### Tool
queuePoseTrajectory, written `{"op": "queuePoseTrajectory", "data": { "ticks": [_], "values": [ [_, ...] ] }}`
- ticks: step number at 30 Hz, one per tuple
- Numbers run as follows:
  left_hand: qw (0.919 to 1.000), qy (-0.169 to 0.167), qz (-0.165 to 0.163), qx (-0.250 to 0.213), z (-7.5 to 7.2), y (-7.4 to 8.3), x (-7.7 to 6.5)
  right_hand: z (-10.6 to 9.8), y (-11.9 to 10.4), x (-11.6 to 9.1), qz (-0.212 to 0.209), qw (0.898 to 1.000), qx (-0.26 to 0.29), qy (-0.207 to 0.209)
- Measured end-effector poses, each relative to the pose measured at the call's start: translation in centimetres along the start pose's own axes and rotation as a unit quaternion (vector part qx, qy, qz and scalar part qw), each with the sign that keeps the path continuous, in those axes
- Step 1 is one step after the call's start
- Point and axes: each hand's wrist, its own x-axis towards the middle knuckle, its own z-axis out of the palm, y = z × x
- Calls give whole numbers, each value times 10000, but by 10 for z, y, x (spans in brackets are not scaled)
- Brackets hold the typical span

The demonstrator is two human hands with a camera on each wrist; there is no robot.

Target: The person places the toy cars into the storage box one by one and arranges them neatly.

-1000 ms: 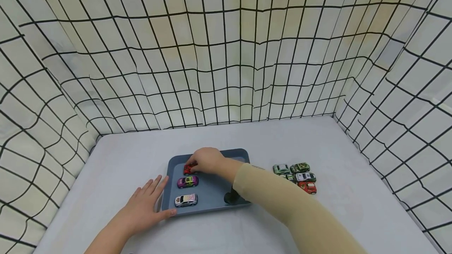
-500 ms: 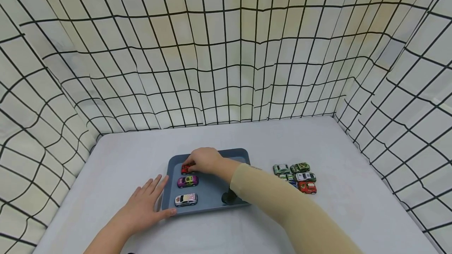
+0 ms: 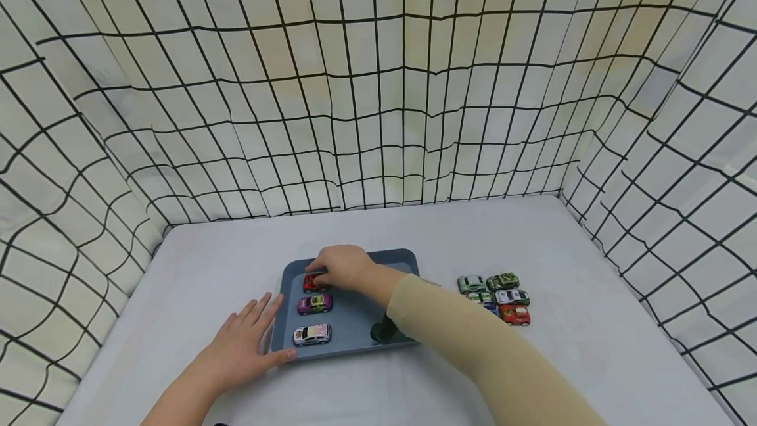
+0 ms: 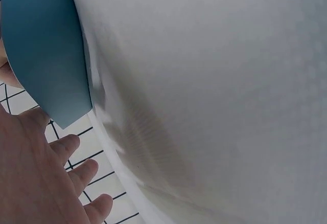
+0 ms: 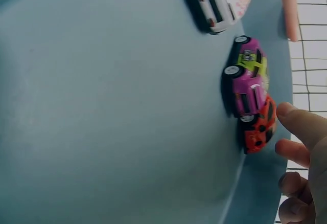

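A blue-grey tray (image 3: 361, 307) lies on the table with a red toy car (image 3: 311, 283), a purple and yellow-green toy car (image 3: 315, 304) and a white toy car (image 3: 312, 334) lined up along its left side. My right hand (image 3: 347, 267) is over the far left part, its thumb and index finger spread around the red car. In the right wrist view the fingertips (image 5: 287, 109) show a gap from that car. My left hand (image 3: 241, 346) lies with straight fingers beside the tray's left edge, thumb at its near left corner.
Several more toy cars (image 3: 512, 296) stand in a cluster on the white table (image 3: 568, 360), right of the tray. A dark object (image 3: 383, 330), partly hidden by my right sleeve, shows at the tray's near right. Black netting (image 3: 378, 117) encloses the back and sides.
My right hand slid the red car slightly left in the tray. Since then the index finger has lifted and parted from the car. My left hand stays in place.
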Motion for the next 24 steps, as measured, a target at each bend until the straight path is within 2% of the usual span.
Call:
{"op": "queuePoseTrajectory", "data": {
  "ticks": [15,24],
  "values": [
    [9998,-138,-141,-21,0,0,1,-24,7,-21,64,9974,691,211],
    [9999,-65,-108,-60,0,0,-1,-38,25,-46,83,9974,642,310]
  ]
}}
